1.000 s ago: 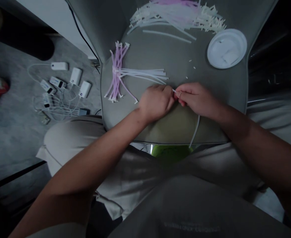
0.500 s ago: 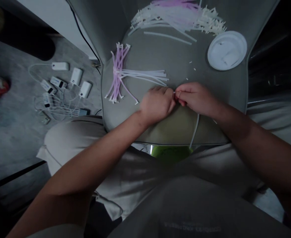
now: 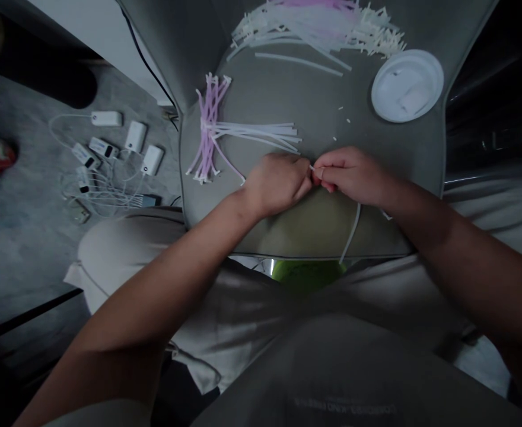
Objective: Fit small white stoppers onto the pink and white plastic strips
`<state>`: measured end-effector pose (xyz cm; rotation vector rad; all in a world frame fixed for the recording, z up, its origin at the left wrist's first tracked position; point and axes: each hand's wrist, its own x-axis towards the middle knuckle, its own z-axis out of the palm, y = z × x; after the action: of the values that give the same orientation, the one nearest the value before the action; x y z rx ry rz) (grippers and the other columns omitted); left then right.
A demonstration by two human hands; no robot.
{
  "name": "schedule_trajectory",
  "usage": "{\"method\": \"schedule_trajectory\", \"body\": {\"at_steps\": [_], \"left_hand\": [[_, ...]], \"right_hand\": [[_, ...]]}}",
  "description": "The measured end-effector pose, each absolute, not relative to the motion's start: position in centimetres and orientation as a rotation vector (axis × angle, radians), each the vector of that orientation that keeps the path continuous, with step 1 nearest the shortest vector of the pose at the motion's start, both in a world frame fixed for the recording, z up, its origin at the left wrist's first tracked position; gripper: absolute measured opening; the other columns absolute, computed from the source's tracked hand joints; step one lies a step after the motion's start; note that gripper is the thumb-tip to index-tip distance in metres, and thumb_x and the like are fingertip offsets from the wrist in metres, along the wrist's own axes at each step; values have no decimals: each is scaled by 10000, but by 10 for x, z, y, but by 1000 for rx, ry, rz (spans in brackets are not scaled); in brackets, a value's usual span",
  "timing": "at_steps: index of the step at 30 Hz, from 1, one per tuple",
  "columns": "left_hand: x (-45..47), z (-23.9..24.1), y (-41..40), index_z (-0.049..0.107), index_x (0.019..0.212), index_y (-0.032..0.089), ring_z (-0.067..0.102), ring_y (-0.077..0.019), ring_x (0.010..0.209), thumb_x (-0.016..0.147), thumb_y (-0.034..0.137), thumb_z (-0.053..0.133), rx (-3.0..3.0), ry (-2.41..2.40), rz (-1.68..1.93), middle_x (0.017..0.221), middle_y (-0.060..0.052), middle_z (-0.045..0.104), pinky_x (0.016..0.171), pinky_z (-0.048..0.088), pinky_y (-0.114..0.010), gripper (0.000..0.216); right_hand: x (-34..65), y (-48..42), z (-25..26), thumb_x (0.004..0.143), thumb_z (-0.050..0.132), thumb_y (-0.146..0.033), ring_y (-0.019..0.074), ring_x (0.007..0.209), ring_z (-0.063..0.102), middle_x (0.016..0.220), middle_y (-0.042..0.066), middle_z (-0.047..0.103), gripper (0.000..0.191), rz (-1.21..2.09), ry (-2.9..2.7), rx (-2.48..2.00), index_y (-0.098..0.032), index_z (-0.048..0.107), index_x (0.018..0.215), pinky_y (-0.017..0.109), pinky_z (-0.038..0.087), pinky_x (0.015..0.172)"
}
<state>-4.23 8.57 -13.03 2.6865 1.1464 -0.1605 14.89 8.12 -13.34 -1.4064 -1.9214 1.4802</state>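
Observation:
My left hand [image 3: 280,184] and my right hand [image 3: 349,176] meet low over the grey chair seat, with fingers closed. Between their fingertips a small bit of a thin white piece [image 3: 312,168] shows; the rest of it is hidden by the fingers. Below my right hand, a thin white flexible tube [image 3: 353,234] curves down toward the front edge of the seat; whether it joins the pinched piece I cannot tell. To the left of the hands lies a bundle of pink tubes [image 3: 208,127] with white tips, and several white tubes [image 3: 261,131] stick out from its middle.
At the back of the seat [image 3: 287,98] lies a pile of white and pink tubes [image 3: 305,26] with pale end pieces. A white plate [image 3: 407,86] rests at the right. Below the seat shows a green container [image 3: 308,274]. White devices with cables [image 3: 110,172] lie on the floor.
My left hand has shifted slightly left, and a little more of the white piece shows between the fingertips. My right hand keeps its pinch. The view has shifted slightly.

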Motion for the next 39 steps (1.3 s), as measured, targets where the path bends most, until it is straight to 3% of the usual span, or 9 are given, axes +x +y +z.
{"method": "schedule_trajectory", "body": {"at_steps": [27,35,39], "left_hand": [[-37,-130,84,704,984,84,724,-324,896,1015,350,307,2751,1185,-195,903,-174,745,706,454,-382,479],[-39,-121,85,689,1052,90,727,-312,945,1015,319,316,2666,1240,-245,979,-168,754,748,475,-377,440],[-38,-121,84,690,1049,94,722,-300,955,1012,312,322,2649,1251,-230,975,-159,753,780,480,-370,430]], "right_hand": [[147,82,-131,842,503,-240,93,511,376,528,-43,449,256,1512,-1927,-1459,-193,518,591,303,228,540],[142,74,-125,868,529,-247,121,587,375,565,-28,472,235,1159,-2029,-1482,-194,570,642,317,226,584],[142,73,-124,871,514,-216,124,592,380,579,-21,498,239,1148,-2057,-1485,-195,569,639,324,229,598]]}}
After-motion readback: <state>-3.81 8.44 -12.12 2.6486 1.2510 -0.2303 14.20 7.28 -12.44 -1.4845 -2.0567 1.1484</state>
